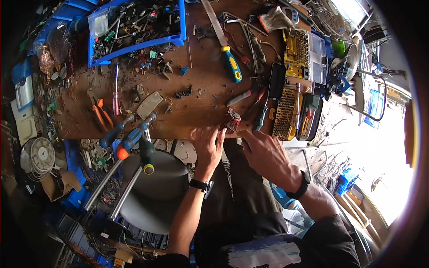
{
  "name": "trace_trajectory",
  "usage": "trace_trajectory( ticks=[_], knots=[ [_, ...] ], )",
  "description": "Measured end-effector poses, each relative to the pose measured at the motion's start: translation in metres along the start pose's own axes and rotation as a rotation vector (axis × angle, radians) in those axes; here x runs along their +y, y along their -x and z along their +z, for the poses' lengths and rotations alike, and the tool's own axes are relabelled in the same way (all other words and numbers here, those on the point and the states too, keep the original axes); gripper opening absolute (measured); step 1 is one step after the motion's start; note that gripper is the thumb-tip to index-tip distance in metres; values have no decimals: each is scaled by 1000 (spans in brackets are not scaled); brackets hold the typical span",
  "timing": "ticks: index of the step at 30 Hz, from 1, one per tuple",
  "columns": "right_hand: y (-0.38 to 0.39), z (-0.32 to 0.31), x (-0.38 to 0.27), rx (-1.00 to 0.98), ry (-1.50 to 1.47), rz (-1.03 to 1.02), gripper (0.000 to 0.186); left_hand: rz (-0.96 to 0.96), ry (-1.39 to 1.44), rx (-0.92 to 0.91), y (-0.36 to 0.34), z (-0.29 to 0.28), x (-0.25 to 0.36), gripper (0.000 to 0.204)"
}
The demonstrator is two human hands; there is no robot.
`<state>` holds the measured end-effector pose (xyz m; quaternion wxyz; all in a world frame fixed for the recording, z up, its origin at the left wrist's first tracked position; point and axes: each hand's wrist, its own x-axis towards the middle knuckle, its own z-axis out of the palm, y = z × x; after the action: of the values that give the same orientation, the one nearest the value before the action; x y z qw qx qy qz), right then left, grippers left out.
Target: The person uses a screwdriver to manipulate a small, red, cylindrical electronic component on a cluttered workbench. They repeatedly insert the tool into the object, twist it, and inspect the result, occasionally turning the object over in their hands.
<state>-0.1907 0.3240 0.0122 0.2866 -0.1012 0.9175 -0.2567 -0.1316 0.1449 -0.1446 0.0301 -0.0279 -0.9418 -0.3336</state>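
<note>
At the bench's front edge, my left hand (208, 147) has bent fingers pressed at the base of a small part with red windings (233, 119). My right hand (263, 154) meets it from the right, fingers closed on a thin piece I cannot make out against that part. Just right of the part lie a teal-handled tool (260, 118) and a red-handled tool (256, 103).
The wooden bench (178, 116) carries a blue tray of hardware (108, 59), orange pliers (102, 114), screwdrivers (133, 138) jutting over the front edge, a yellow-handled file (232, 62) and bit cases (286, 109). A grey stool (149, 192) stands below, left of my legs.
</note>
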Motion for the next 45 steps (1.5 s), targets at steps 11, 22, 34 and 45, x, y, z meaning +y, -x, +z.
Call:
trace_trajectory(
  ticks=[11,22,34,45],
  knots=[
    [29,-1,-2,-45,-225,144,45,24,-65,65,5,-6,8,24],
    [19,18,50,139,-91,-122,35,69,-185,-25,1,-14,0,31],
    [15,-11,-27,-108,220,-55,51,64,-155,-1,-3,-11,-2,22],
    [44,-35,9,113,-192,16,30,-27,-180,-7,-13,-26,-12,25]
  ],
)
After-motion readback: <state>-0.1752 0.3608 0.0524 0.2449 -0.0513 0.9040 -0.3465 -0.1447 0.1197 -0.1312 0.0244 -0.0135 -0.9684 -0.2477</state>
